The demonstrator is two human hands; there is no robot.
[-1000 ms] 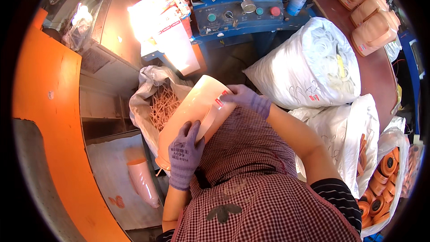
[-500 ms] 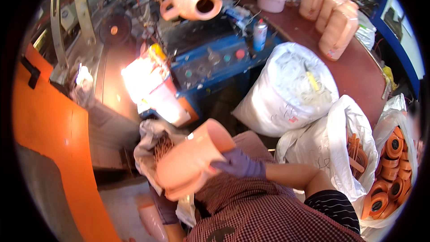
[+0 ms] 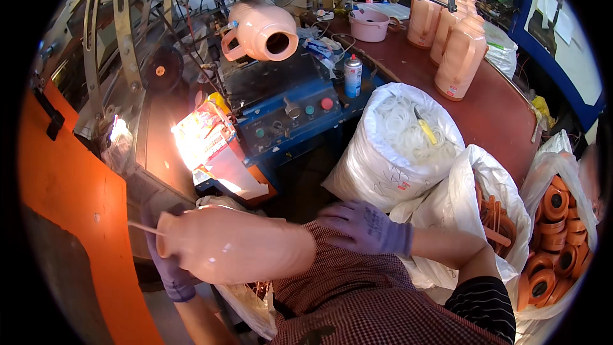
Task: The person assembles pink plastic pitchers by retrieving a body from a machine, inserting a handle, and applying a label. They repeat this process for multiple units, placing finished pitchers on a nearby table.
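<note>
Head view: the peach plastic jug body (image 3: 239, 244) lies on its side across the person's lap, just above the checked apron (image 3: 364, 300). Its long axis runs roughly left to right in the picture, with the narrower neck end toward the person's left and the broad end toward the right.

The left hand (image 3: 167, 268), in a purple glove, sits under and behind the neck end of the jug body. It appears to be closed around it in support, though the jug hides most of the fingers. The left forearm comes up from the lower edge, almost vertical.

The right hand (image 3: 365, 227), also gloved in purple, is flat and loosely spread, palm down, gripping nothing. It hovers just beside the broad end of the jug body, to its right; whether the fingertips touch the jug cannot be told because of motion blur. The right forearm enters from the right, nearly level, with the elbow bent.

The left hand is therefore the one carrying the jug body; the right is the nearer free hand at its open end.

Beyond the lap stand a blue control box (image 3: 290, 115), a white sack of rings (image 3: 399, 144) and more jugs on the red counter (image 3: 485, 105).
</note>
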